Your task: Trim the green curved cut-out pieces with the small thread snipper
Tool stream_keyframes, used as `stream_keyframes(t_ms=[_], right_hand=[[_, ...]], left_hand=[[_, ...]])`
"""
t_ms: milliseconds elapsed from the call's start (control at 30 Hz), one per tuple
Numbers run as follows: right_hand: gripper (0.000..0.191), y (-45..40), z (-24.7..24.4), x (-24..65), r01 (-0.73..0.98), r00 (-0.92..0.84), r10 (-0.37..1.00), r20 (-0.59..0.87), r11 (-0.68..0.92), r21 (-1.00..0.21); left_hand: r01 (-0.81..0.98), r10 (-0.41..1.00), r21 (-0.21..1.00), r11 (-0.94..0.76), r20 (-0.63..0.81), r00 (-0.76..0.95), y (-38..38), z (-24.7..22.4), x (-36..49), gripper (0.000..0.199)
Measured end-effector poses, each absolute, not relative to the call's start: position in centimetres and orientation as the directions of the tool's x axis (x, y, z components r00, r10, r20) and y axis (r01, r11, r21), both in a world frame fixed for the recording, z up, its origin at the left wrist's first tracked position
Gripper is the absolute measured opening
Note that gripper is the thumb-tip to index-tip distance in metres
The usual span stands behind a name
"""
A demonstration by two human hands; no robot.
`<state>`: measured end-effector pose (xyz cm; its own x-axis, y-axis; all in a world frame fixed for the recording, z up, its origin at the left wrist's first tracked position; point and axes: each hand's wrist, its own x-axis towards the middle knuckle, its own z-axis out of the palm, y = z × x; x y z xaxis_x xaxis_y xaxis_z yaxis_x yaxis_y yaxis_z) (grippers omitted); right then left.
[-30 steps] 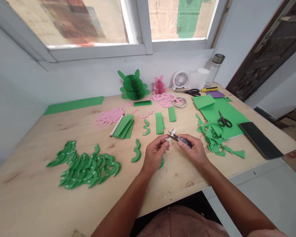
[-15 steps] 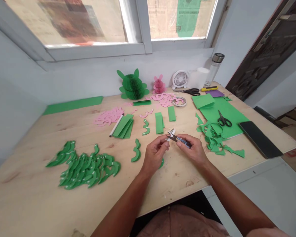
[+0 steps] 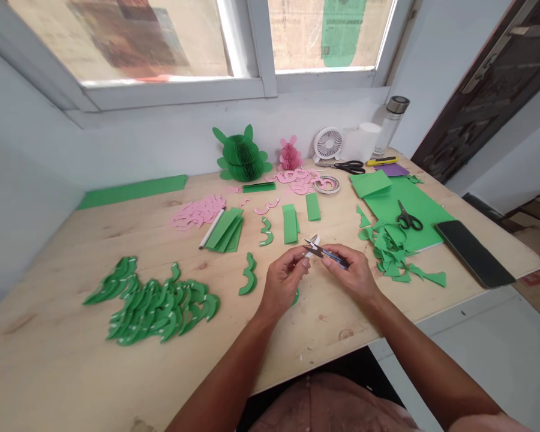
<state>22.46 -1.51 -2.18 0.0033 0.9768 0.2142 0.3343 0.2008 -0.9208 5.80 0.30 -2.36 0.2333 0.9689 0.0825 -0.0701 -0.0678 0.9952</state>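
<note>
My right hand (image 3: 354,269) is closed round small snips (image 3: 335,257) with a dark blue handle. Their two pointed blades stand apart, aimed left across a narrow white strip (image 3: 315,241). That strip is pinched between the fingertips of my left hand (image 3: 284,277); it looks like tape. A bit of green paper (image 3: 296,296) peeks out beside my left hand, mostly hidden. Left of that hand lies a wavy green paper piece (image 3: 248,275), and beyond it another wavy piece (image 3: 266,232) with white patches. Folded green paper (image 3: 290,224) lies just past the blades.
Stacked wavy green pieces (image 3: 162,309) cover the left front. Green scraps (image 3: 391,252), black scissors (image 3: 408,219) and a phone (image 3: 474,253) lie to the right. Behind are a tape roll (image 3: 326,191), pink cutouts (image 3: 200,212), a green paper figure (image 3: 243,157) and a fan (image 3: 328,144).
Both hands stay nearly in place with the strip and the snips. The blades shift very slightly at the strip; the view tilts a touch.
</note>
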Motion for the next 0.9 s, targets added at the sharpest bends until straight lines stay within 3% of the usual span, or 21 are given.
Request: stream_keyframes(t_ms=[900], right_hand=[[0.026, -1.52, -2.7, 22.41, 0.39, 0.052, 0.954, 0.295, 0.252, -0.886]], left_hand=[[-0.049, 0.964, 0.996, -0.08, 0.09, 0.25, 0.27, -2.66, 5.91, 0.028]])
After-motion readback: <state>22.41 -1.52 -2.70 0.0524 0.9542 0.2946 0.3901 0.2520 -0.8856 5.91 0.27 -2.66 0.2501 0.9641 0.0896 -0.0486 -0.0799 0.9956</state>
